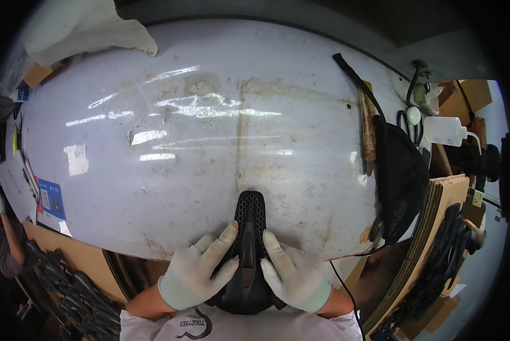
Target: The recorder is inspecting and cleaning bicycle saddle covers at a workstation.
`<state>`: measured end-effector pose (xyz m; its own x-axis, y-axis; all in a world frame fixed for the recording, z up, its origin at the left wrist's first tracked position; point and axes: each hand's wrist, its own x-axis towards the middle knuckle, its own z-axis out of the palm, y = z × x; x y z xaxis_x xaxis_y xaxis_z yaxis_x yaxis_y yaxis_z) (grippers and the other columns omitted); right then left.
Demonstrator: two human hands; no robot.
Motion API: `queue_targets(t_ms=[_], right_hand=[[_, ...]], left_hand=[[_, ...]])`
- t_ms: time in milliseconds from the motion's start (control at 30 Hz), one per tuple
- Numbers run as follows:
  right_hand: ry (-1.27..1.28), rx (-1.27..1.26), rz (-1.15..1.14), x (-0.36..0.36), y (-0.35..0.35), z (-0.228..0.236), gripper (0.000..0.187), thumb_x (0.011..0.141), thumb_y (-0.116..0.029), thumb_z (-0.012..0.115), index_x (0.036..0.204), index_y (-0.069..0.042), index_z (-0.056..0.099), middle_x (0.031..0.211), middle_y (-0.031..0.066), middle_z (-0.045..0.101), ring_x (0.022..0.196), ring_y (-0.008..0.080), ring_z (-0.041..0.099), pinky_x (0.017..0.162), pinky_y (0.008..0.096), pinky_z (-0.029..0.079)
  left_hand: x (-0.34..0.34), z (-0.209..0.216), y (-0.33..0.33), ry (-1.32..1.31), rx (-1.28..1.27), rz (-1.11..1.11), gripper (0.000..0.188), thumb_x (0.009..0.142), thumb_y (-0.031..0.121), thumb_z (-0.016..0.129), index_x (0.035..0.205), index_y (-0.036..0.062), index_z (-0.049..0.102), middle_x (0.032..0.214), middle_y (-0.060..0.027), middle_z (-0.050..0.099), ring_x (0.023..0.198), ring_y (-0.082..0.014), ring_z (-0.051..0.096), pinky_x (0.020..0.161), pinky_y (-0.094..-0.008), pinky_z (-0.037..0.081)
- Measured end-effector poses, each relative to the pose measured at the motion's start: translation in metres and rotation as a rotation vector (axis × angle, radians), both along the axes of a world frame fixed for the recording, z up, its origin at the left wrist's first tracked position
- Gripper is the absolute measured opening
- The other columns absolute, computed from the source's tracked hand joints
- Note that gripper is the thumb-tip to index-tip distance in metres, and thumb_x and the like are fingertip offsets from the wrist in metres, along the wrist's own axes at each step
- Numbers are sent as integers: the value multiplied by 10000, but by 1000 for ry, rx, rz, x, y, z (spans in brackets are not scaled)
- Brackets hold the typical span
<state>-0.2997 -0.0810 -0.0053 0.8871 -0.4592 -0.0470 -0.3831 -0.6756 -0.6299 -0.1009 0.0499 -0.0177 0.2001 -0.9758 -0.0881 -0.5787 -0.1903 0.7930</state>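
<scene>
A black bicycle saddle with a honeycomb-patterned nose lies at the near edge of the table, its nose pointing away from me. A smooth dark strip with a slot runs down its middle. My left hand, in a whitish glove, grips its left side, with the index finger along the nose and the thumb lower down. On the opposite side my right hand, gloved alike, holds it with fingers and thumb bent against the edge. The saddle's wide rear reaches toward my shirt. Its underside is hidden.
The scuffed white table spreads ahead. At its right lie a black cloth bag with a strap and a wooden strip; a squeeze bottle stands beyond. Cardboard sheets lean at right. Several saddles and another person's arm are left.
</scene>
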Motion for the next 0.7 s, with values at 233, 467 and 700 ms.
queue_targets(t_ms=[233, 467, 700], right_hand=[[19, -66, 26, 2, 4, -1, 621, 891, -152, 738, 1431, 101, 569, 959, 136, 731, 657, 205, 672, 565, 321, 552], [25, -113, 39, 6, 7, -3, 663, 862, -160, 747, 1425, 132, 554, 946, 126, 718, 624, 179, 639, 547, 304, 531], [107, -131, 18, 18, 8, 2, 639, 879, -194, 750, 1402, 127, 571, 827, 71, 646, 603, 164, 615, 508, 302, 495]], left_hand=[[-13, -3, 2, -67, -22, 2, 675, 873, 165, 775, 1455, -96, 554, 730, -84, 549, 511, -230, 542, 456, -368, 466], [-17, 2, -5, -210, 21, -19, 666, 860, 187, 759, 1421, -120, 572, 682, -42, 532, 485, -180, 529, 423, -331, 433], [-17, 9, -16, -376, 151, -50, 634, 852, 221, 752, 1381, -99, 611, 670, -24, 535, 468, -144, 539, 409, -324, 415]])
